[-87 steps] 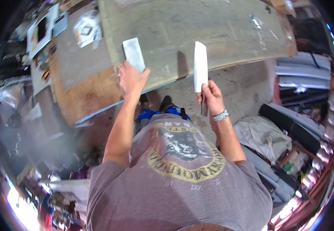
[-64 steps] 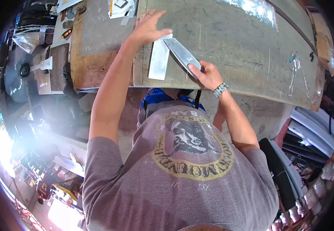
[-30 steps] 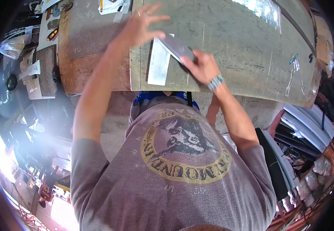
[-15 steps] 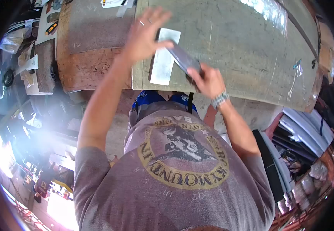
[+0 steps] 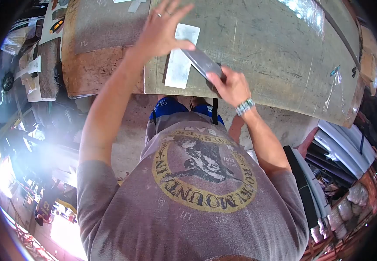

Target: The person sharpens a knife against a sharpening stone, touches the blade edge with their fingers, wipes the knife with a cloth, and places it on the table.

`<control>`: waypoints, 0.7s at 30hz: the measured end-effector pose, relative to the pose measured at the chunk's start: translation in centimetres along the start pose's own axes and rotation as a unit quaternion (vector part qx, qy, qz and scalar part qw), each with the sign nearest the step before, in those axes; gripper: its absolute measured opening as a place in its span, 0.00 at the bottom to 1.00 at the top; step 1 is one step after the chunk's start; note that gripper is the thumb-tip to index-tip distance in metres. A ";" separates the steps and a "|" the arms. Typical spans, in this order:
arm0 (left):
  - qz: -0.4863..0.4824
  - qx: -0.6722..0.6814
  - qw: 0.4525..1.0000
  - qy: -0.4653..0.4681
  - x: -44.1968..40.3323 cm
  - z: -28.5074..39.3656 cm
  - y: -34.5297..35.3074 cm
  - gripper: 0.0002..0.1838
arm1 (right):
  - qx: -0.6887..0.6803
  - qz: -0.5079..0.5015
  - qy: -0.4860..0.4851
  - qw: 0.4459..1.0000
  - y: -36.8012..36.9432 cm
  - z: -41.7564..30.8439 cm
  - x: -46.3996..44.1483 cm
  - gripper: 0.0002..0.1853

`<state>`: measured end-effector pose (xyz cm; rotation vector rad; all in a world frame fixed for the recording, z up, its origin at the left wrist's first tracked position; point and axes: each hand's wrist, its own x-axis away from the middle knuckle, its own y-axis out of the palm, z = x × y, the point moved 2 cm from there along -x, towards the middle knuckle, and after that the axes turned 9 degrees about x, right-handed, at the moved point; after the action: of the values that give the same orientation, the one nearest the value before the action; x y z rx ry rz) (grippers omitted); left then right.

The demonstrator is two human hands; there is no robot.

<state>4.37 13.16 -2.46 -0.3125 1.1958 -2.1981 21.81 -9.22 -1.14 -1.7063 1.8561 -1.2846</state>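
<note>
My right hand is closed around the near end of a dark grey flat strip, which slants up and to the left over the table. My left hand is spread, its fingers apart, and its thumb tip is at the strip's far end; whether it presses on it I cannot tell. Under the strip and left hand, a whitish rectangular plate lies on the worn greenish tabletop near the front edge.
To the left, a brown board and a side surface with a yellow-black cutter are visible. Clear plastic lies at the right of the table. Stacked grey rolls or sheets stand at lower right. Behind at lower left is another person.
The view has shifted slightly, with the plate appearing a little higher and to the left. Both hands stay around the strip, the right hand still gripping it.
</note>
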 end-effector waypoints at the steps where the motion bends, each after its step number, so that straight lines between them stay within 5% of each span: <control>1: 0.020 0.013 1.000 -0.003 -1.4 -3.0 -0.5 0.65 | 0.015 0.021 -0.020 0.999 -0.2 -0.9 -1.7 0.25; 4: -0.001 0.074 0.996 -0.042 -3.7 -3.2 -3.8 0.66 | 0.051 0.055 -0.037 0.996 -0.8 -2.3 -6.9 0.26; 9: -0.006 0.006 1.000 -0.016 1.9 2.4 -1.0 0.66 | -0.004 0.012 -0.057 0.998 -0.9 0.4 1.4 0.29; 13: 0.071 0.028 0.997 -0.020 0.0 -2.6 -1.4 0.64 | -0.002 0.027 -0.068 0.997 0.4 -0.9 -3.1 0.31; 16: 0.029 0.084 0.994 -0.066 -3.9 -3.7 -4.7 0.68 | 0.051 0.033 -0.032 0.998 -1.1 -2.9 -7.5 0.31; 21: 0.010 0.014 0.999 -0.037 3.9 2.8 -0.1 0.64 | -0.042 -0.014 -0.062 0.997 -0.7 -0.3 0.1 0.30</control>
<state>2.55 8.90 -1.14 -0.3657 1.1224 -2.1647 22.02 -9.11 -0.39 -1.8163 1.8444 -1.0982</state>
